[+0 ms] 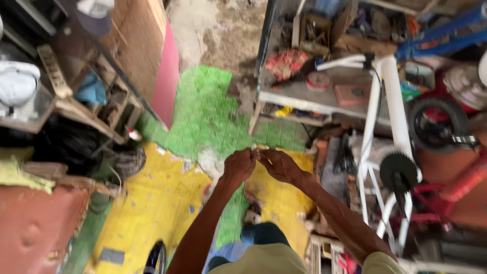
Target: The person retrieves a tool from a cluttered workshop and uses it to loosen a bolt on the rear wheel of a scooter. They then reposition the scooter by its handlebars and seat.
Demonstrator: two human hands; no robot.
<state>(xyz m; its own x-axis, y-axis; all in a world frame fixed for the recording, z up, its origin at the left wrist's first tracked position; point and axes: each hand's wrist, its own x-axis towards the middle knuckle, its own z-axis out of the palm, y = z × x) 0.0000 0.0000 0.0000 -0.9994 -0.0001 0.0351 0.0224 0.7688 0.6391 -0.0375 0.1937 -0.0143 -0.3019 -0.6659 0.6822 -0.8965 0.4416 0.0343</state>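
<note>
Pinching together, my left hand (239, 165) and right hand (278, 165) meet fingertip to fingertip — fingers curled. Whatever they hold is tiny, pale, too blurred to tell.

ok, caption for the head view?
Both hands, left hand and right hand, meet over a yellow-green floor beside a white bike frame.

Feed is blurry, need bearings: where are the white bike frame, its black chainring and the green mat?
white bike frame (398, 109), head view, on the thick upright tube.
black chainring (398, 171), head view, on the toothed disc.
green mat (205, 109), head view, on its bare middle.
</note>
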